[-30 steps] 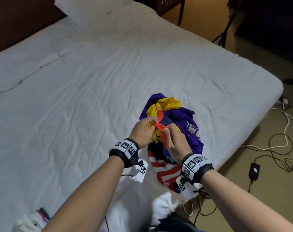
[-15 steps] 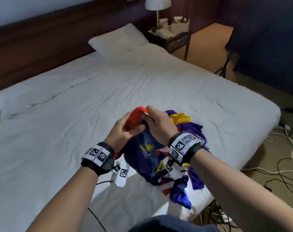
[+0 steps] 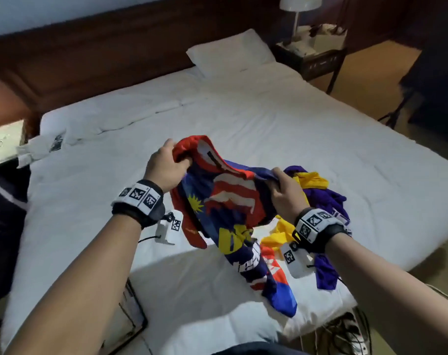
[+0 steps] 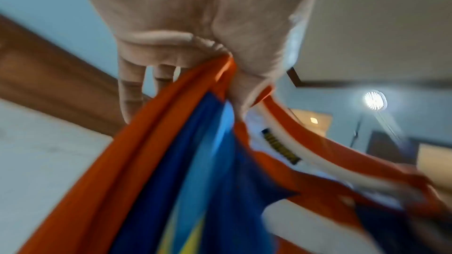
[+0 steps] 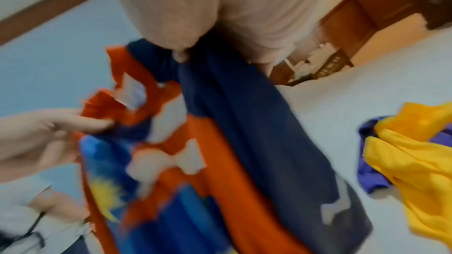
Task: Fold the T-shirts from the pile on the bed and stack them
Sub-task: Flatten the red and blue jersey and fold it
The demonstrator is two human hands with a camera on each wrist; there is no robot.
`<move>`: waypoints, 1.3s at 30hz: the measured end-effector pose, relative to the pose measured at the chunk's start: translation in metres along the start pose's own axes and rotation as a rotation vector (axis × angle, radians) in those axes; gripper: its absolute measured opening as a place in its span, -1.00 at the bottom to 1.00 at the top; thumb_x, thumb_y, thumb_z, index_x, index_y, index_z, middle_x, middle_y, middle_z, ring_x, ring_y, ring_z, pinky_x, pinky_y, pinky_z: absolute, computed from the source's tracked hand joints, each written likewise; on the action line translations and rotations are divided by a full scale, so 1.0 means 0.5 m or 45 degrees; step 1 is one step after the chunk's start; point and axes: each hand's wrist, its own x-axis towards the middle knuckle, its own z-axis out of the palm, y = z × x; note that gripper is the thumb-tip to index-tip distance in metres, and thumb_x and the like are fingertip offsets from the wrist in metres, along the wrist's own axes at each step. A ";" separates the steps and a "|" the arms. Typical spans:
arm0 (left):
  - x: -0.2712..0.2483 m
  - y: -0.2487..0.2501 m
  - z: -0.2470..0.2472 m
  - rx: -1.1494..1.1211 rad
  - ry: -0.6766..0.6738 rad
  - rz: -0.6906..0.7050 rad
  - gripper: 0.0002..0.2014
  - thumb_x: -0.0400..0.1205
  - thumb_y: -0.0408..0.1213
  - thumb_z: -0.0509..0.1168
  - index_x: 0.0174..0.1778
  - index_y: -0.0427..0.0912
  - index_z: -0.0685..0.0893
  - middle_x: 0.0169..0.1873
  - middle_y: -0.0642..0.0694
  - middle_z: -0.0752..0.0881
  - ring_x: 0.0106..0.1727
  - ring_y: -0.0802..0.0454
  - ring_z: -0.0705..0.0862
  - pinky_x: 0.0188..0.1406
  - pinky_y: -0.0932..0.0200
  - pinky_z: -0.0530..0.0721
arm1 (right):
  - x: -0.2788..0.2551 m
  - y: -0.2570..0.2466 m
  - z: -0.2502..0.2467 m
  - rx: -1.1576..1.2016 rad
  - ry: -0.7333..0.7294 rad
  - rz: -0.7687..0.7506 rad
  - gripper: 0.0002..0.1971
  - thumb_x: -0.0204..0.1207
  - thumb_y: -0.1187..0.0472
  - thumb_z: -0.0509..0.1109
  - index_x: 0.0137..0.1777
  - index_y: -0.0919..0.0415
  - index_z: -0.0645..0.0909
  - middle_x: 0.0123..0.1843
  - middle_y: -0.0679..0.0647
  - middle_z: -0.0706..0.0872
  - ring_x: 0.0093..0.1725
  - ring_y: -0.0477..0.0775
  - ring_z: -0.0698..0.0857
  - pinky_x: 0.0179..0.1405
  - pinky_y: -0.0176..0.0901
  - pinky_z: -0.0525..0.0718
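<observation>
White bed (image 3: 243, 119), frame ctr: your L hand (image 3: 164, 170) + R hand (image 3: 285, 190) both clenched on flag-print T-shirt (image 3: 228, 201), held above pile (image 3: 317, 190) ctr-right. Step: opening shirt. Next: spread flat on bed, then fold.

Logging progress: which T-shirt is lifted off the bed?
The red, white and blue printed T-shirt, held by both hands; the purple and yellow T-shirt lies crumpled on the white bed.

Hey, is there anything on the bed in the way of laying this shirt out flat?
Nothing visible on the white sheet ahead of the shirt. The purple and yellow pile lies just to its right, so spread it to the left or farther up.
</observation>
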 end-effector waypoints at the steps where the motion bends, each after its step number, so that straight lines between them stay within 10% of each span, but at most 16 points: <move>1: -0.009 -0.014 0.008 0.183 -0.110 0.033 -0.41 0.49 -0.06 0.51 0.44 0.01 0.55 0.28 -0.17 0.64 0.37 -0.21 0.59 0.39 -0.07 0.57 | 0.003 -0.030 0.004 0.021 -0.010 -0.066 -0.83 0.71 0.31 0.34 -0.14 0.22 0.49 -0.37 -0.01 0.54 -0.36 0.03 0.43 -0.37 -0.14 0.38; 3: -0.045 0.004 0.042 0.243 -0.311 0.193 -0.09 0.36 0.06 0.49 0.68 0.16 0.33 0.47 -0.14 0.50 0.53 -0.15 0.44 0.54 -0.12 0.46 | 0.013 -0.089 0.015 0.098 -0.029 -0.196 -0.75 0.69 0.23 0.42 -0.20 0.29 0.51 -0.40 0.02 0.48 -0.37 -0.02 0.36 -0.37 -0.17 0.37; 6: -0.083 0.040 0.106 -0.180 -0.508 0.274 -0.54 0.48 -0.12 0.43 0.34 0.11 0.70 0.29 -0.02 0.71 0.32 0.08 0.64 0.38 0.08 0.59 | 0.022 -0.142 0.027 0.066 -0.092 -0.285 -0.66 0.62 0.00 0.52 -0.28 0.20 0.60 -0.46 -0.02 0.54 -0.43 -0.04 0.42 -0.42 -0.22 0.39; 10: -0.050 0.011 0.100 -0.418 -0.291 0.146 -0.91 0.59 -0.31 0.37 -0.19 -0.23 0.73 -0.33 -0.12 0.67 -0.25 0.00 0.58 -0.13 -0.01 0.57 | 0.009 -0.092 0.004 -0.359 -0.283 -0.165 -0.83 0.47 -0.03 0.58 -0.15 0.00 0.67 -0.34 0.01 0.68 -0.28 0.16 0.69 -0.36 -0.04 0.51; 14: -0.016 -0.039 0.032 -0.464 -0.096 0.024 -0.90 0.45 -0.15 0.34 -0.33 0.03 0.75 -0.41 0.08 0.69 -0.26 -0.02 0.61 -0.17 0.07 0.56 | -0.016 -0.016 -0.021 -0.361 -0.223 -0.171 -0.85 0.53 0.18 0.55 -0.19 0.09 0.63 -0.18 0.05 0.56 -0.17 0.20 0.63 -0.18 0.00 0.49; 19: -0.047 0.009 0.060 -0.285 -0.400 0.304 -0.58 0.47 -0.13 0.55 0.27 0.14 0.75 0.20 0.06 0.77 0.16 0.13 0.76 0.21 0.17 0.69 | 0.005 -0.103 -0.011 -0.043 -0.091 -0.264 -0.77 0.46 0.53 0.33 -0.10 0.16 0.52 -0.29 0.00 0.61 -0.28 0.10 0.51 -0.35 -0.15 0.40; 23: -0.043 0.054 0.099 -0.463 -0.342 0.286 -0.92 0.58 -0.25 0.39 -0.15 -0.02 0.79 -0.31 -0.04 0.76 -0.25 0.04 0.65 -0.11 -0.03 0.67 | 0.009 -0.114 -0.007 0.005 -0.051 -0.254 -0.84 0.49 0.25 0.58 -0.07 0.13 0.63 -0.29 -0.01 0.69 -0.32 0.00 0.59 -0.34 -0.20 0.50; 27: -0.008 0.040 0.077 -0.673 -0.227 0.248 -0.82 0.64 -0.38 0.32 -0.24 -0.06 0.71 -0.36 0.08 0.69 -0.26 0.07 0.60 -0.13 0.07 0.59 | -0.021 -0.033 -0.006 -0.307 -0.349 0.010 -0.66 0.45 0.01 0.63 -0.36 0.12 0.55 -0.42 0.02 0.59 -0.44 0.02 0.53 -0.39 -0.02 0.44; 33: 0.064 -0.009 0.076 -0.418 0.139 0.019 -0.77 0.68 -0.22 0.32 -0.28 -0.22 0.61 -0.46 -0.01 0.51 -0.35 -0.05 0.42 -0.26 0.03 0.44 | -0.047 0.012 0.033 0.063 -0.439 0.253 -0.67 0.33 -0.16 0.59 -0.08 0.06 0.75 -0.21 0.06 0.85 -0.19 0.04 0.84 -0.14 0.09 0.80; 36: 0.059 0.008 0.096 -0.233 0.202 -0.098 -0.95 0.60 -0.22 0.31 -0.16 -0.05 0.67 -0.18 -0.07 0.72 -0.11 -0.14 0.64 -0.01 0.02 0.64 | -0.029 -0.018 0.037 0.026 -0.344 0.261 -0.80 0.49 0.07 0.61 -0.25 0.08 0.67 -0.39 -0.06 0.74 -0.46 -0.21 0.67 -0.39 -0.18 0.59; 39: 0.002 0.064 0.130 -0.082 0.242 -0.060 -0.67 0.53 -0.28 0.30 0.20 0.04 0.70 0.19 -0.12 0.64 0.23 -0.15 0.61 0.29 -0.12 0.61 | 0.017 -0.066 0.037 0.210 -0.100 0.326 -0.86 0.54 0.18 0.56 -0.22 0.14 0.70 -0.30 0.11 0.81 -0.40 -0.01 0.73 -0.38 -0.13 0.68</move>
